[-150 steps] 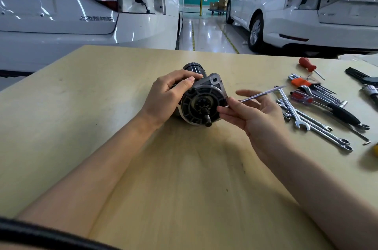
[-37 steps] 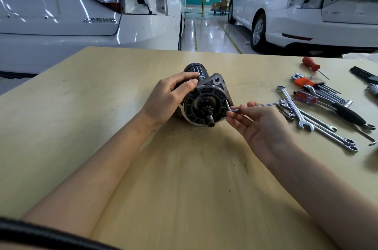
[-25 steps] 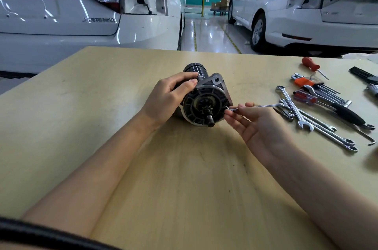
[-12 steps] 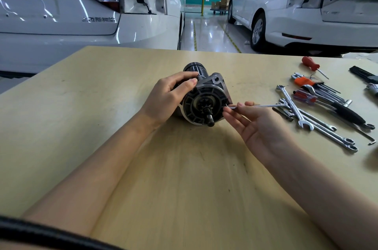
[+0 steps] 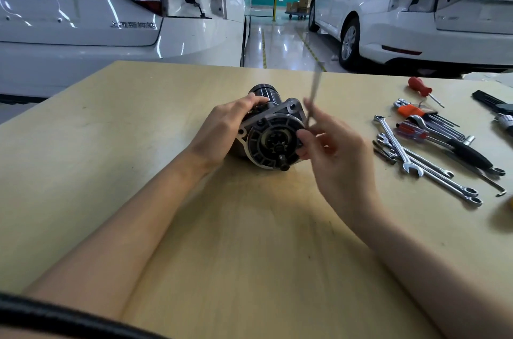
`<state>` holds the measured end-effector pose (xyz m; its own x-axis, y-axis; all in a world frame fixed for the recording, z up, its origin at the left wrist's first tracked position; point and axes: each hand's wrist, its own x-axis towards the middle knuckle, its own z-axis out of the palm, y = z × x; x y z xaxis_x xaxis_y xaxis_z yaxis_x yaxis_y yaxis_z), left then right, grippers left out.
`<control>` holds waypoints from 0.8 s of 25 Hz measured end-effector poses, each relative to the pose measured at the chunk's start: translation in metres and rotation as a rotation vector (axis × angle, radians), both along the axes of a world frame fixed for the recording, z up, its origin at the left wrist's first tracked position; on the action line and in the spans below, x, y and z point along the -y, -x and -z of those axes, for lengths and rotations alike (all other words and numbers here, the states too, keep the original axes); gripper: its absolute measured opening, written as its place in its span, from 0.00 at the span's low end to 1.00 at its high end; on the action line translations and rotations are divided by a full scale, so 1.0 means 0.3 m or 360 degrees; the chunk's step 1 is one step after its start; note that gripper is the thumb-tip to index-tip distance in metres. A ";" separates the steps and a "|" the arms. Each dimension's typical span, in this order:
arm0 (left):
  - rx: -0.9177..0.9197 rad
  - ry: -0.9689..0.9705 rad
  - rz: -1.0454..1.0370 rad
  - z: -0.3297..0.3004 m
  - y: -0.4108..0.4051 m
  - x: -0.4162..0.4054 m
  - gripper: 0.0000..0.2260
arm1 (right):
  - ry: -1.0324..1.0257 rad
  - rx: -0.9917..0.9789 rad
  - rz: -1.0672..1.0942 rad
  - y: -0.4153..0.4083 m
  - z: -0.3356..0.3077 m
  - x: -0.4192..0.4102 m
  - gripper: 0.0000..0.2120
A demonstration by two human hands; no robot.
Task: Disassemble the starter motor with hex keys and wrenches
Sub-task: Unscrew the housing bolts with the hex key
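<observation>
The starter motor (image 5: 273, 134) lies on its side on the wooden table (image 5: 111, 144), its pinion end and black front plate facing me. My left hand (image 5: 222, 130) grips the motor's left side, fingers over the top. My right hand (image 5: 333, 150) is at the motor's right edge, fingertips touching the front plate. It pinches a thin silver hex key (image 5: 313, 94), which stands nearly upright and is blurred with motion; where its lower end meets the motor is hidden by my fingers.
To the right lie several combination wrenches (image 5: 402, 150), an orange-holdered hex key set (image 5: 416, 111), a red-handled screwdriver (image 5: 420, 87) and black-handled tools (image 5: 469, 155). Two white cars are parked beyond the table's far edge.
The hex key, lying nearly level and pointing right half a second ago, has swung up to near vertical. My right hand rose with it. My left hand shifted slightly on the motor.
</observation>
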<state>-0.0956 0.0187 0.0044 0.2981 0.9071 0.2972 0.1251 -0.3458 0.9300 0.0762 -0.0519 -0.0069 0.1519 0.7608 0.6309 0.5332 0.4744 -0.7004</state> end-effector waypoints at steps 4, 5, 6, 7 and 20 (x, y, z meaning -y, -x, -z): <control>0.0046 0.0188 0.0067 -0.001 0.015 -0.006 0.33 | -0.0302 0.0744 0.0066 -0.003 0.007 -0.001 0.21; 0.0073 0.0215 0.0075 -0.001 0.018 -0.008 0.34 | -0.0323 0.0885 0.0078 -0.003 0.006 0.000 0.21; 0.0086 0.0228 0.0086 -0.002 0.020 -0.008 0.34 | -0.0334 0.1011 0.0093 0.000 0.006 0.003 0.21; 0.0095 0.0239 0.0103 -0.005 0.021 -0.006 0.35 | -0.0331 0.1094 0.0105 0.002 0.006 0.006 0.21; -0.0001 0.0197 0.0039 -0.008 0.015 -0.002 0.35 | 0.0412 -0.0619 0.0136 -0.068 -0.040 0.006 0.12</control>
<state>-0.1000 0.0193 0.0069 0.3208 0.9292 0.1834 0.1185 -0.2315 0.9656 0.0966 -0.0538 0.0050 0.4081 0.8601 0.3061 0.2371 0.2239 -0.9453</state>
